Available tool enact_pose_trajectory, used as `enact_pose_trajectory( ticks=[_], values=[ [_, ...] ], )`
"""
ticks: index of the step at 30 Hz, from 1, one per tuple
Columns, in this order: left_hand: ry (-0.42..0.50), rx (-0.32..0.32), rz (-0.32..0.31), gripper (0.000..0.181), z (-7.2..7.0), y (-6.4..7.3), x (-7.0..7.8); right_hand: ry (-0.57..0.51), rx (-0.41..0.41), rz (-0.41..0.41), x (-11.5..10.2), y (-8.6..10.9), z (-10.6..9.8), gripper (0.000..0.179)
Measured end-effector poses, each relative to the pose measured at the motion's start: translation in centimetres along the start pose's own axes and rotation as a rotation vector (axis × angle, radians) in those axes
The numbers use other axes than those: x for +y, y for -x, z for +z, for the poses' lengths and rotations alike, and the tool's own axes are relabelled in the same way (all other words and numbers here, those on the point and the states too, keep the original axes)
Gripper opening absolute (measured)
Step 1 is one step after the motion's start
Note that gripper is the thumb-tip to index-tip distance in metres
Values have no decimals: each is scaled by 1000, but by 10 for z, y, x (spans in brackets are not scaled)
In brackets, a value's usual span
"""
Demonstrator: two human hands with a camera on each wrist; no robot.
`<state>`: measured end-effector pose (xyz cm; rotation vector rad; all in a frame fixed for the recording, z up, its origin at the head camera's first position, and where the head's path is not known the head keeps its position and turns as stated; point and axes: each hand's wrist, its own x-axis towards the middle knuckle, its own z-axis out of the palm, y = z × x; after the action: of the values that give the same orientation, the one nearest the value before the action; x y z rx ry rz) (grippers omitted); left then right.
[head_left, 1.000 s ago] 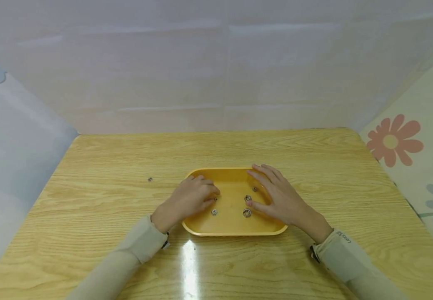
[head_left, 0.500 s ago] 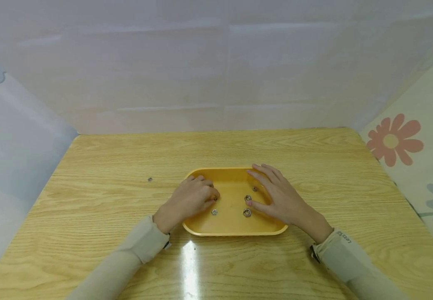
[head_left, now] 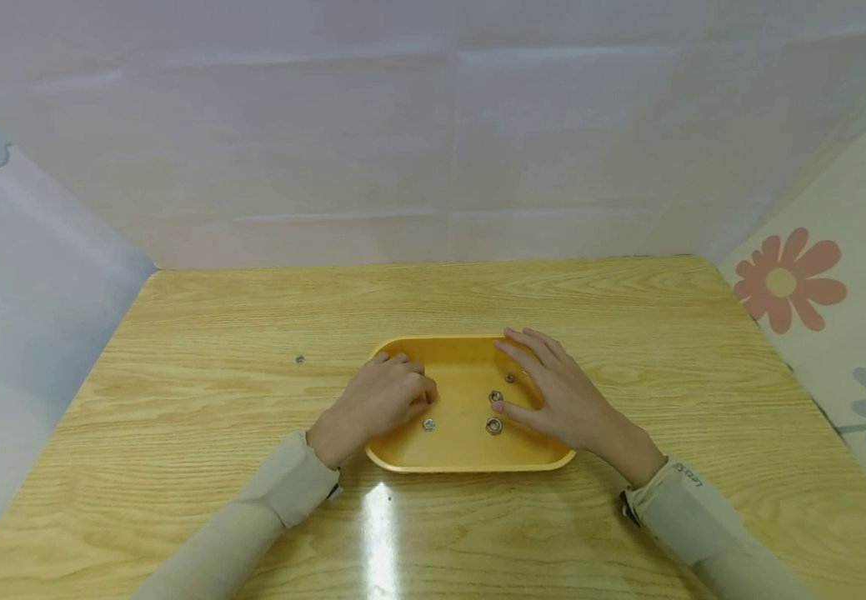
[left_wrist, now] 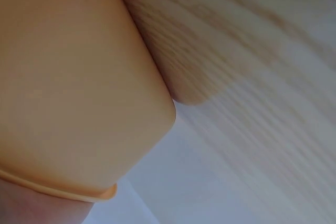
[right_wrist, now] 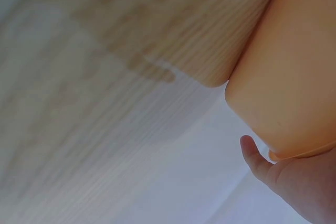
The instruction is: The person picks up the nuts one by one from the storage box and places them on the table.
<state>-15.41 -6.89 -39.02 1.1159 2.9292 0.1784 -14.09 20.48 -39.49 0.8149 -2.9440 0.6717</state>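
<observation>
A shallow yellow tray [head_left: 470, 468] sits on the wooden table. Over its left end, my left hand [head_left: 380, 400] reaches inside with curled fingers, thumb and forefinger pinched together low near the tray floor. The small nut they pinch is hidden by the fingertips. Just in front of them lies a hex nut [head_left: 428, 425]. My right hand [head_left: 563, 398] spreads its fingers over the tray's right end, fingertips near the far rim. Its thumb tip is right at a hex nut [head_left: 496, 396]; a larger nut [head_left: 494, 426] lies nearer, a small nut [head_left: 509, 378] farther back.
Another small nut [head_left: 300, 360] lies on the table [head_left: 215, 400] left of the tray. A pale covered wall [head_left: 448, 167] rises behind the table's far edge. Both wrist views mostly show the tray's outer wall [left_wrist: 79, 77] and the tabletop.
The small nut at my left fingertips was visible before and is now covered, as the forefinger and thumb draw slightly left and close together. My right hand has stayed put.
</observation>
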Motion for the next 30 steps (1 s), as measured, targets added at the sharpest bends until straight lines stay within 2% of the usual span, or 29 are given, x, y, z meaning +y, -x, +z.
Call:
enact_pose_trajectory(
  ticks=[4,13,22,30],
  values=[
    [-13,-4,-5,4,0,0,1,0,-1,-3,0,0,0,80],
    [-36,-9,2,23,0,-1,1,-1,0,-2,0,0,1,80],
    [-48,-21,15,16,0,-1,0,0,-4,1,-1,0,1,81],
    [53,67,72,11,0,-2,-4,7,0,1,0,0,1,80]
  ],
)
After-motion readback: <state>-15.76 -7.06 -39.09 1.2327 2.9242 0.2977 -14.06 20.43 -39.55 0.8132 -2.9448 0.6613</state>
